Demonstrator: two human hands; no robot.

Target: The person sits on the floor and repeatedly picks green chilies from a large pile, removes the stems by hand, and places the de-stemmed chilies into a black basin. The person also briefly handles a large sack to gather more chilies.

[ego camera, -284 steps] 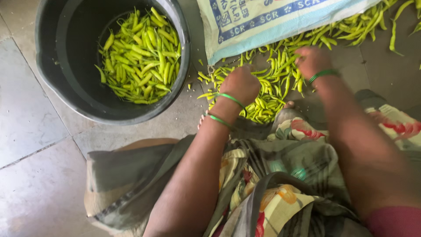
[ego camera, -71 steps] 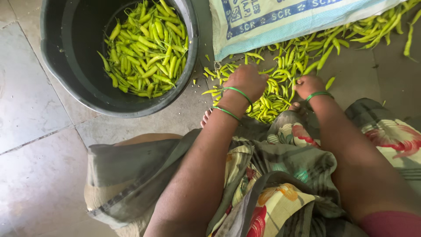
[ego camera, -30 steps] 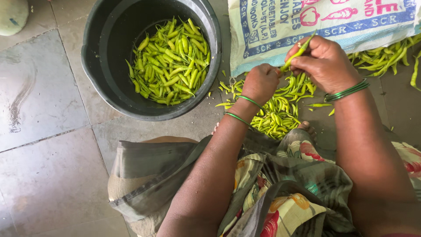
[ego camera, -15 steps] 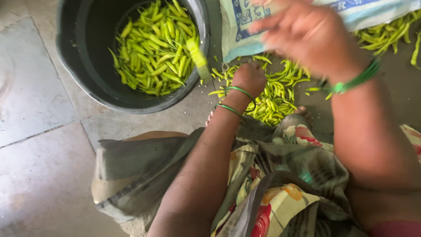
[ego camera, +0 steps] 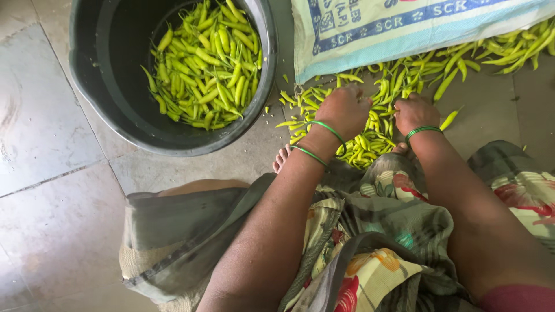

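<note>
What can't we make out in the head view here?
- Fingertips of the left hand and right hand: curled down into the green chillies, so any grasp is hidden.
- Black tub: rim cut by the top edge.
- Woven sack: runs off top and right edges, contents unseen.

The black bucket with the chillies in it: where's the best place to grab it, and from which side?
Probably the black bucket is best taken by its thick rolled rim at the near-right edge, closest to the left hand. No handle shows; the chillies lie well below the rim, leaving room for fingers inside.
</note>
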